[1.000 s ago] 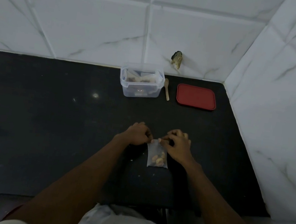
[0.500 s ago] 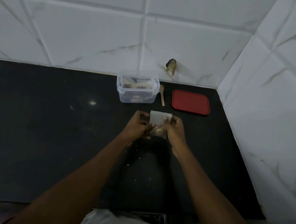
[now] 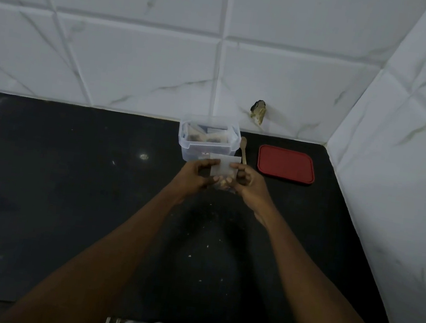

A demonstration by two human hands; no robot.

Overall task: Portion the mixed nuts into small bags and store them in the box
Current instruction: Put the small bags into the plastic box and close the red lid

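A small clear bag (image 3: 224,166) with nuts at its bottom is held upright between both hands, just in front of the box. My left hand (image 3: 197,176) pinches its left edge and my right hand (image 3: 247,182) pinches its right edge. The clear plastic box (image 3: 207,140) stands open at the back of the black counter (image 3: 66,196), with several filled bags inside it.
A small wooden spoon (image 3: 243,149) lies right of the box. A red lid (image 3: 286,164) lies flat further right, near the corner of the tiled walls. Crumbs are scattered on the counter below my hands.
Both hands lifted the bag off the counter near me and carried it away toward the box. The bag now stands upright just in front of the box.
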